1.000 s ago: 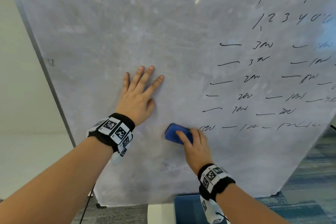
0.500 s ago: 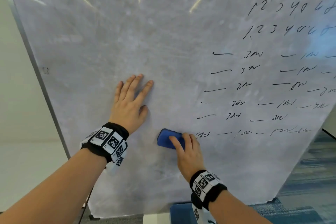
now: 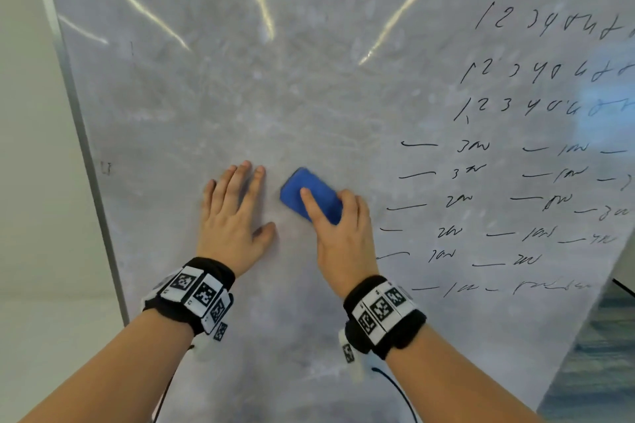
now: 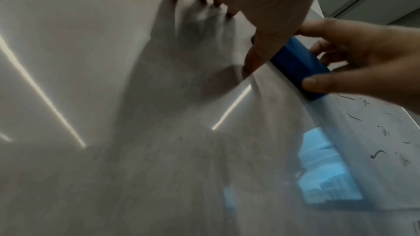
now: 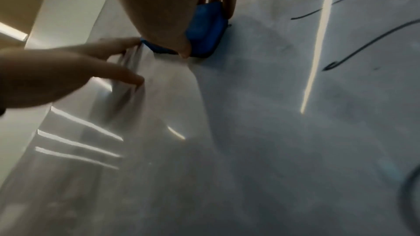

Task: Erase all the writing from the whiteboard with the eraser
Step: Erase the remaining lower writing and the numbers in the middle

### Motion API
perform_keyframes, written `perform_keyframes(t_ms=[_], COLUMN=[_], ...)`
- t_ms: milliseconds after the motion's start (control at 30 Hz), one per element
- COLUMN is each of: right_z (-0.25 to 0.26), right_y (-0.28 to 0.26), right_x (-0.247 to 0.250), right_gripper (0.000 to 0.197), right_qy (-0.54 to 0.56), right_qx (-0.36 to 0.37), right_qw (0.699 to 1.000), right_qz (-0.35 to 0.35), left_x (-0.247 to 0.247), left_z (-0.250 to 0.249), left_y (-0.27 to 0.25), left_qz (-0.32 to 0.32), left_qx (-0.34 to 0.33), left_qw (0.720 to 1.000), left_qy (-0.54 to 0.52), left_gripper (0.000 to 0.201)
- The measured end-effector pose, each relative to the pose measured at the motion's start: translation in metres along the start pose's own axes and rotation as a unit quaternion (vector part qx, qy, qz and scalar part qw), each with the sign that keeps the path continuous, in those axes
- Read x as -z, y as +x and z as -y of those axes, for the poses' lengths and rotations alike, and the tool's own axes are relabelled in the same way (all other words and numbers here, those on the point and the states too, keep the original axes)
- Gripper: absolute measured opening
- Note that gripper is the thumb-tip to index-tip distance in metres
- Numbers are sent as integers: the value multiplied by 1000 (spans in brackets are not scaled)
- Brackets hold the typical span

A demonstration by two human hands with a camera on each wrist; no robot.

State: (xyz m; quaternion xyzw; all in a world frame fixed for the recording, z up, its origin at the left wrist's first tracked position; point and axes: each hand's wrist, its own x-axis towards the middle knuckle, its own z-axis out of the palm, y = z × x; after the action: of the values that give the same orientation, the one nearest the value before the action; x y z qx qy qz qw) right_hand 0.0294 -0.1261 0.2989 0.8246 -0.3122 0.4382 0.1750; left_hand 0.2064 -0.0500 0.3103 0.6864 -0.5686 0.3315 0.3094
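Note:
The whiteboard (image 3: 309,96) fills the head view, smeared grey on its left and middle. Black writing (image 3: 536,106) covers its right part: rows of digits above, rows of dashes and scribbles below. My right hand (image 3: 340,233) grips the blue eraser (image 3: 311,196) and presses it against the board, left of the writing. The left wrist view shows the eraser (image 4: 300,67) held between thumb and fingers; the right wrist view shows the eraser (image 5: 204,31) under my palm. My left hand (image 3: 233,213) lies flat on the board with straight fingers, just left of the eraser.
The board's metal left edge (image 3: 79,134) runs down beside a pale wall (image 3: 27,182). A small dark mark (image 3: 106,168) sits near that edge. Blue-grey carpet (image 3: 598,354) shows past the board's lower right corner.
My right hand has slid the eraser up and to the left, away from the lowest row of writing and close beside my left hand. The left hand stayed flat on the board.

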Motion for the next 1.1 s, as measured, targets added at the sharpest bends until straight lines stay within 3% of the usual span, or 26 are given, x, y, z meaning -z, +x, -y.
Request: perform_keyframes(t_ms=[100, 233, 333, 533, 767, 833, 967, 1100], right_z=[-20, -32, -20, -20, -13, 2, 3, -29], right_y=[1, 47, 67, 25, 62, 56, 22, 40], right_x=[6, 29, 32, 17, 34, 28, 18, 42], right_gripper=[81, 77, 73, 77, 72, 72, 77, 79], right_qy=[-29, 5, 30, -22, 22, 30, -6, -17], right_qx=[25, -87, -124, 32, -114, -103, 13, -35], right_qw=[999, 995, 991, 999, 993, 994, 999, 999], right_qz=[11, -53, -50, 10, -32, -14, 45, 34], left_x=[1, 3, 3, 8, 18, 18, 20, 26], left_z=[7, 11, 8, 11, 11, 8, 9, 16], left_y=[0, 0, -1, 1, 1, 0, 2, 5], left_qz=[15, 18, 20, 33, 61, 64, 68, 43], left_qx=[-3, -19, -10, -19, -18, -7, -3, -10], left_qw=[1000, 1000, 1000, 999, 998, 998, 998, 999], left_qy=[2, 15, 12, 8, 16, 7, -16, -10], left_gripper=[84, 85, 89, 96, 106, 106, 105, 96])
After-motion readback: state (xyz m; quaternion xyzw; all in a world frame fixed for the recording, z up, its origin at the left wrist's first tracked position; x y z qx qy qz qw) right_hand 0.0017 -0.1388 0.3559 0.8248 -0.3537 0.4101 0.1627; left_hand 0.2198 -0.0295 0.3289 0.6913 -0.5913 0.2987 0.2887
